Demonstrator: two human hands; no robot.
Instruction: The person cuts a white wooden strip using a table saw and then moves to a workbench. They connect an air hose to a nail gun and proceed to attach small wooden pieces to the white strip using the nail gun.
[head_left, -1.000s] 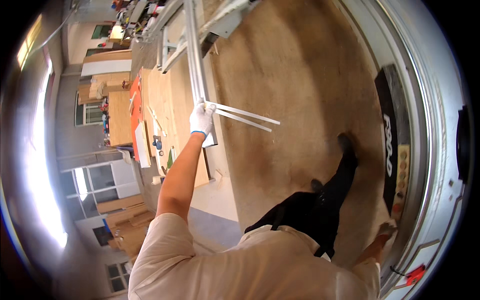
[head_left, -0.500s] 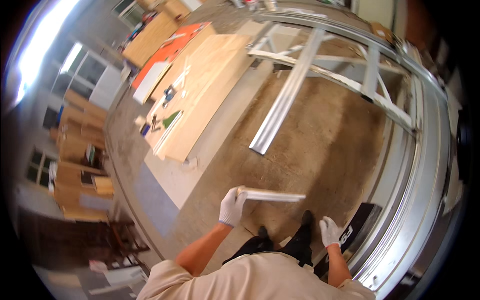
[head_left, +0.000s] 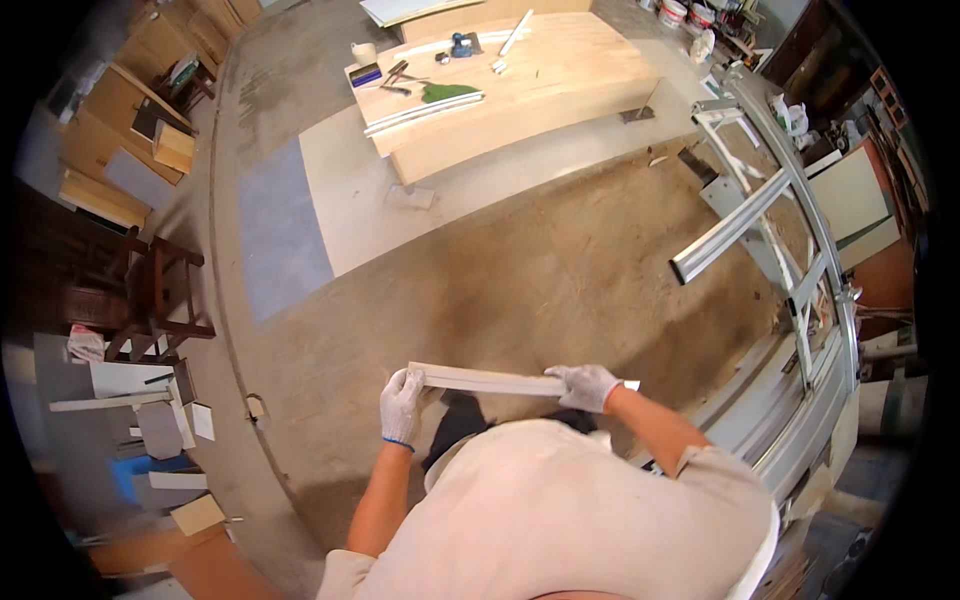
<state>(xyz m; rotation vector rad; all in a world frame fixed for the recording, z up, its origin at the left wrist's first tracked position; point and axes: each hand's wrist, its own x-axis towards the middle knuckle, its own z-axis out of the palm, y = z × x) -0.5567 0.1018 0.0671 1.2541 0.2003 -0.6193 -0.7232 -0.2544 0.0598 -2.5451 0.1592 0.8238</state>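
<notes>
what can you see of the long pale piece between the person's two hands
The long pale piece is narrow and off-white, with a line along its length; whether that is a groove or a seam between two strips, I cannot tell. Its material is unclear. It lies crosswise in front of the body, slanting slightly in the picture, its left end higher. The gloved left hand holds its left end; the gloved right hand grips it near the other.
</notes>
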